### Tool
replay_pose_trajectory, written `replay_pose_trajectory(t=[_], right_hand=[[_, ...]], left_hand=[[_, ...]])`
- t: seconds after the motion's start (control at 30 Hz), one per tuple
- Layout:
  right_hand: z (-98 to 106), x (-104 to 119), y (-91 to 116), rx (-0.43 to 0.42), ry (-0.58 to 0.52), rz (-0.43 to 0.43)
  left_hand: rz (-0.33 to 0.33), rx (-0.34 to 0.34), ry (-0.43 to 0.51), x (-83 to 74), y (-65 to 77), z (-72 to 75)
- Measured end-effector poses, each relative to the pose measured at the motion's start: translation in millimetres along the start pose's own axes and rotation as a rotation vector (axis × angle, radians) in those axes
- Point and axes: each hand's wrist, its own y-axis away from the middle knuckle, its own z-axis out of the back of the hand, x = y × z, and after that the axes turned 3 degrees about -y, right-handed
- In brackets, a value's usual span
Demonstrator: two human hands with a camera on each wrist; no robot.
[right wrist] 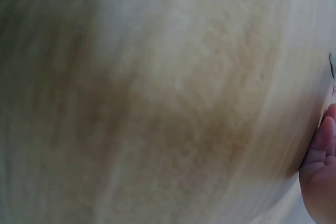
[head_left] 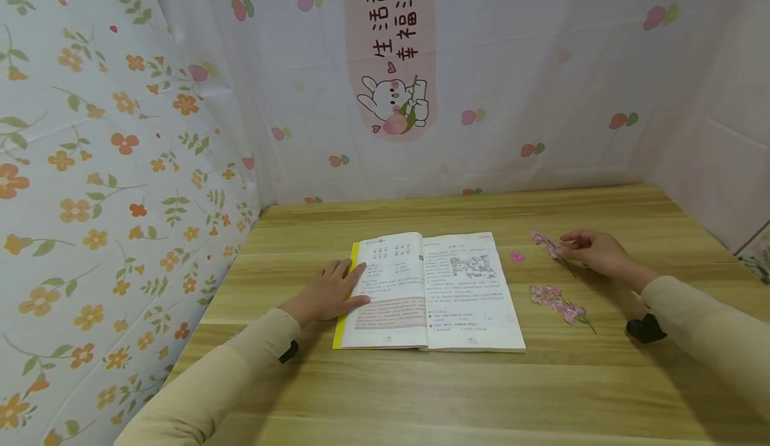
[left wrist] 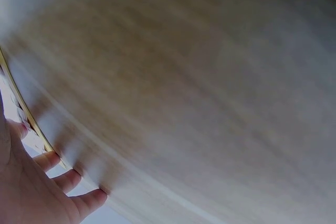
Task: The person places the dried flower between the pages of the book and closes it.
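An open book (head_left: pixel 463 292) with printed pages and a yellow cover edge lies on the wooden table. My left hand (head_left: pixel 327 292) rests at its left edge, thumb lying over the page and fingers spread along the margin; the left wrist view shows the fingertips by the yellow edge. To the right of the book, my right hand (head_left: pixel 592 252) pinches a pink dried flower sprig (head_left: pixel 544 240) with a thin stem. Nearer me lies a second pink flower sprig (head_left: pixel 559 302). A single pink flower head (head_left: pixel 517 257) sits close to the right page.
The wooden table (head_left: pixel 385 399) extends in front of the book and to both sides. A patterned cloth (head_left: pixel 289 98) hangs behind the table, and a floral cloth (head_left: pixel 120 198) hangs at the left. Dark wrist gear (head_left: pixel 646 329) shows under the right sleeve.
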Motion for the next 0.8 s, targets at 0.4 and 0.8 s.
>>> replay_pose_trajectory(t=[0.4,0.8], right_hand=[[-7,-2,-4,-0.022,0.084,-0.007],[-13,-4,-6,-0.078,0.134,0.003]], left_hand=[[-0.004,-0.006,-0.018,-1.9,0.6,1.5],[0.005,0.002,-0.016,-1.6,0.5,1.1]])
